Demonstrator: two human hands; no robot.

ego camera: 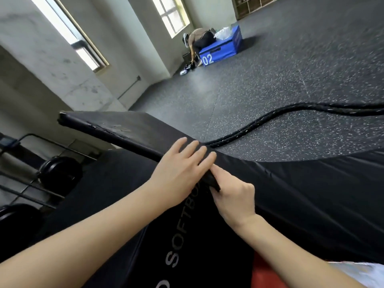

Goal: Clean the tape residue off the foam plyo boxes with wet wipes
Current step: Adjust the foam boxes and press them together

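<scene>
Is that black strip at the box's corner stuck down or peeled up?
Peeled up: the right hand pinches the black strip, its end lifted off the black box.

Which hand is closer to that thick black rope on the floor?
The left hand. Its fingertips reach almost to the rope's near end past the black box edge. The right hand sits lower, pinching a black strip.

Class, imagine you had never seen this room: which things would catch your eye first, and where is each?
First, the two hands at centre: the left hand lies flat on the black foam box, while the right hand pinches a black strip at its corner. Next, the blue box marked 02 far back, and the black rope snaking over the floor.
</scene>
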